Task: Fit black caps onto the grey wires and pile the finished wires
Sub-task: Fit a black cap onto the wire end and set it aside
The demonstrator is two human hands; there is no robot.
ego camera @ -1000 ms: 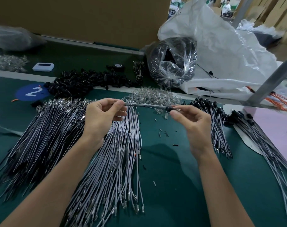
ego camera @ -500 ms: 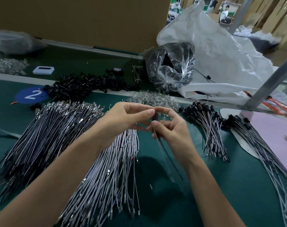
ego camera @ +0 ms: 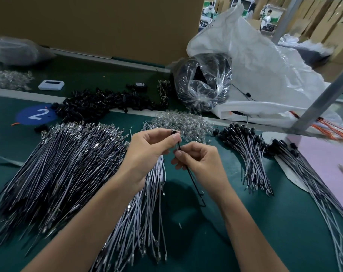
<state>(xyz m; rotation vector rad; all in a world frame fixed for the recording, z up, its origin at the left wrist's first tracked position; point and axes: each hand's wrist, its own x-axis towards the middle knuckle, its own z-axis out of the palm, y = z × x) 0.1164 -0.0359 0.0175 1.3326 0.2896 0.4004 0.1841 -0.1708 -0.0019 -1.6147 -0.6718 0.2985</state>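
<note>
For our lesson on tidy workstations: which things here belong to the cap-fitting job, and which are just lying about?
Job in hand: left hand pinching black cap; right hand pinching wire; loose caps; uncapped wires; finished pile.
Lying about: white device; tape roll; blue number disc; white plastic sack.

The desk is showing a dark green surface and carrying a round blue sticker with a white 2. The bare wires are lying pale grey with silvery metal tips, and the finished wires are wearing black caps. The loose caps are glinting glossy black near a heap of clear pieces. One lifted wire is looking nearly black, a black cap topping it. Orange wires are showing above a pale pink sheet, and a white sack is standing out against brown cardboard.
</note>
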